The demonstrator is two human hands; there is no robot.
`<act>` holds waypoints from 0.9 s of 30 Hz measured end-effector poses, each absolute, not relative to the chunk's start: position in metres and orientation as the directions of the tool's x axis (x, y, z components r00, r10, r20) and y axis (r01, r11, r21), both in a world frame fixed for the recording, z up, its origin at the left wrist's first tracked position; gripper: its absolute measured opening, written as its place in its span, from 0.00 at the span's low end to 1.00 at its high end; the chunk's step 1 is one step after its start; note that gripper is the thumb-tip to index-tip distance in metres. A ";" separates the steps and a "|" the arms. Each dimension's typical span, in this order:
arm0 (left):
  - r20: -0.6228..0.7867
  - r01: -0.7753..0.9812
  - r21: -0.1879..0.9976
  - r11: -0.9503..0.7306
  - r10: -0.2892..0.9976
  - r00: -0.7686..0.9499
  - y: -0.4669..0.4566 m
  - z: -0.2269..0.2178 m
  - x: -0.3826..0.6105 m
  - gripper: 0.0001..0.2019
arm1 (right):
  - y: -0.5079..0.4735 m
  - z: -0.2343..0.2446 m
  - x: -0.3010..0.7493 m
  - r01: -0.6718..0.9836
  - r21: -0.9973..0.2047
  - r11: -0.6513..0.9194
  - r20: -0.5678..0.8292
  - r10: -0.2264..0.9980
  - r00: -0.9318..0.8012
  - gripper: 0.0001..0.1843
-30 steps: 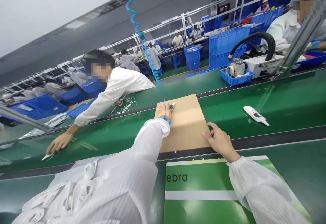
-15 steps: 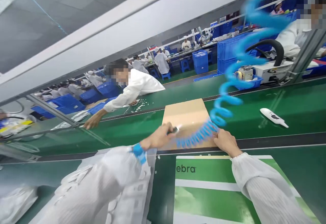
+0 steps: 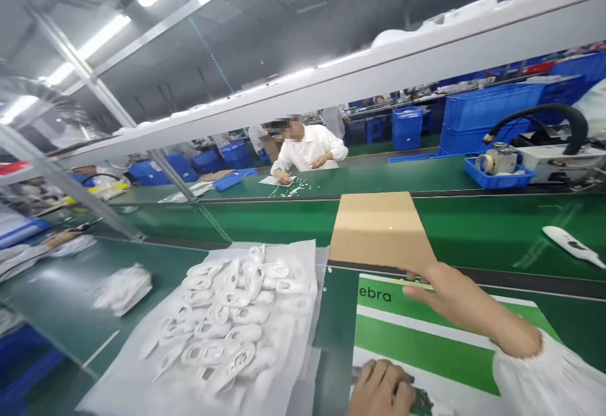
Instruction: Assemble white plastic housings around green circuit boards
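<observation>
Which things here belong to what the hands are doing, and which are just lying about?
In use: left hand holding a small dark part; right hand at the cardboard sheet; green printed sheet beneath them.

Lying about: white plastic pieces; white handheld device; tape roll in a blue tray.

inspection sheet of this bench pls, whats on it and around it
surface: green bench belt, with a green printed mat reading "ebra"
job's things: small green circuit board by the left hand; cardboard sheet just past the right hand
clutter: white plastic parts heaped on a white sheet; white handheld device
hands: left hand curled over a dark strip, grip unclear; right hand fingers extended above the mat
cables: black hose over a white machine
surroundings: co-worker across the bench, blue crates
</observation>
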State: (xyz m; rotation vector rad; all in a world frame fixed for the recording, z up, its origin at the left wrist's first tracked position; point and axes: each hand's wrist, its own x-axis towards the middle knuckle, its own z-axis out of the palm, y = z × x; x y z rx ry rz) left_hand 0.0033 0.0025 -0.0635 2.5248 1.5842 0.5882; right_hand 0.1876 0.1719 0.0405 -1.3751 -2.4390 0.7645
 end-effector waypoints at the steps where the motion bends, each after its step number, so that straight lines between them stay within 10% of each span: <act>1: 0.282 0.821 0.353 -0.449 0.888 0.364 -0.002 -0.057 0.000 0.08 | 0.155 0.034 0.186 0.714 -0.545 0.440 -0.085 0.818 -0.569 0.27; 5: 0.164 0.750 0.648 -0.134 0.986 0.034 -0.028 -0.003 -0.031 0.11 | 0.092 -0.018 0.186 0.729 -0.465 0.502 -0.166 0.760 -0.629 0.27; 15: 0.200 0.846 0.289 0.448 0.836 -0.511 -0.002 0.037 -0.196 0.08 | 0.031 -0.055 0.183 0.765 -0.471 0.439 -0.109 0.832 -0.544 0.15; 27: 0.001 0.888 0.330 0.321 0.940 -0.340 0.053 0.065 -0.187 0.09 | -0.029 -0.035 0.176 0.742 -0.599 0.299 0.078 0.945 -0.318 0.16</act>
